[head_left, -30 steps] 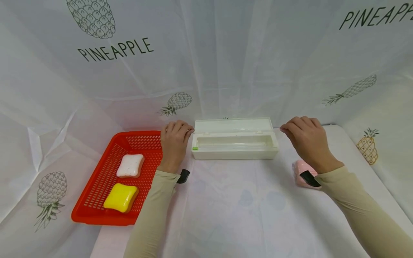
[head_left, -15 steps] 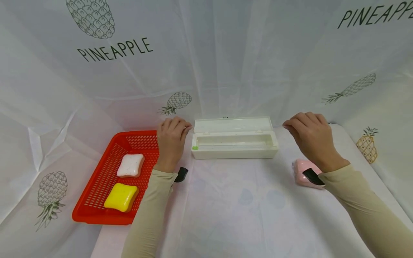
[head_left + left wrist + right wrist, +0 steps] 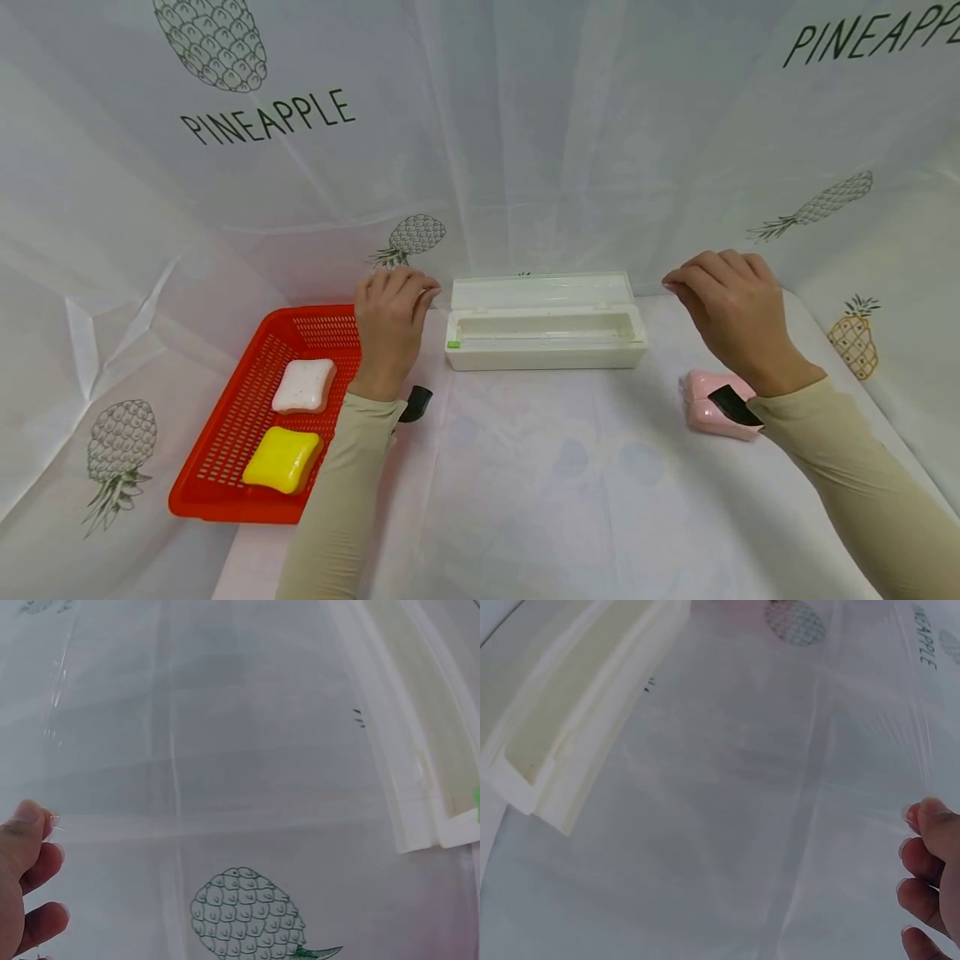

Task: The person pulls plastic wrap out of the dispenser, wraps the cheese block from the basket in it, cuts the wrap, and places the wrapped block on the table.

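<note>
A clear sheet of cling film [image 3: 54, 712] is stretched between my two hands and barely shows in the head view. My left hand [image 3: 390, 333] pinches one end of it between thumb and forefinger, above the red basket's right side. At the other end, my right hand [image 3: 731, 325] pinches the film [image 3: 924, 742] with the thumb and fingertips. Between and below the hands stands a white cling film dispenser [image 3: 547, 358], its lid [image 3: 543, 292] raised at the back. A glossy pink block [image 3: 712, 408] lies under my right wrist, partly hidden.
At the left, a red perforated basket [image 3: 202, 492] holds a white block [image 3: 302, 386] and a shiny yellow block [image 3: 282, 460]. My left arm covers its right side. A pineapple-printed cloth [image 3: 525, 167] hangs behind the white-covered table [image 3: 540, 500].
Both hands have drifted slightly upward and farther apart, the left going left and the right going right. The pinches stay held. Dispenser, basket and blocks have not moved.
</note>
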Demonstrator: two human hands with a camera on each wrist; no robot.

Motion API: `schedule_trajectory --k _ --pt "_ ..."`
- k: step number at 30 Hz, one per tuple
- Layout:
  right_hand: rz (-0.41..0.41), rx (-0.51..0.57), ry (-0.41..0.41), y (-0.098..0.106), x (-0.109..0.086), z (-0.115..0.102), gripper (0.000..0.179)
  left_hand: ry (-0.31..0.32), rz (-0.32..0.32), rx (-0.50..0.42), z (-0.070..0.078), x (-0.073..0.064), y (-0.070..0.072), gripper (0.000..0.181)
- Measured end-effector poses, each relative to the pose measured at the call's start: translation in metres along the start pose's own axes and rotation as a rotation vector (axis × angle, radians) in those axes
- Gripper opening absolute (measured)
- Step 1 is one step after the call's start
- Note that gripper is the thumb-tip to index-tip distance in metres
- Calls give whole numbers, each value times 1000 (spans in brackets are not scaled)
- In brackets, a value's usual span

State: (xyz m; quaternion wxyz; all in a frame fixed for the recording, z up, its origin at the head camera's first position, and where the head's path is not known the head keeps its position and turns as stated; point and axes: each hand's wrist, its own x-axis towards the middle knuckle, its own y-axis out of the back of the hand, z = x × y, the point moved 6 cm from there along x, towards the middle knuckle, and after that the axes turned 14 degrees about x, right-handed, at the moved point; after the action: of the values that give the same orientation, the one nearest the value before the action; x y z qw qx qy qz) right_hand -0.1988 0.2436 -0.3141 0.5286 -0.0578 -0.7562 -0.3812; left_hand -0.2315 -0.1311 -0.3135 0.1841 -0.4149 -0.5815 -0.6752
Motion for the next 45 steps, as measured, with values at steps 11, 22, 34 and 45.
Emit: schedule_trajectory --k 11,22,34,45 --pt "15 -8 5 10 7 -4 9 -20 38 -5 4 8 16 18" --pt "7 -19 16 19 13 -11 21 -26 65 -25 3 10 27 18" --pt "69 -2 24 30 11 -23 52 -54 89 -52 4 8 41 13" --pt "93 14 39 37 5 -34 51 -66 92 -69 8 0 51 14"
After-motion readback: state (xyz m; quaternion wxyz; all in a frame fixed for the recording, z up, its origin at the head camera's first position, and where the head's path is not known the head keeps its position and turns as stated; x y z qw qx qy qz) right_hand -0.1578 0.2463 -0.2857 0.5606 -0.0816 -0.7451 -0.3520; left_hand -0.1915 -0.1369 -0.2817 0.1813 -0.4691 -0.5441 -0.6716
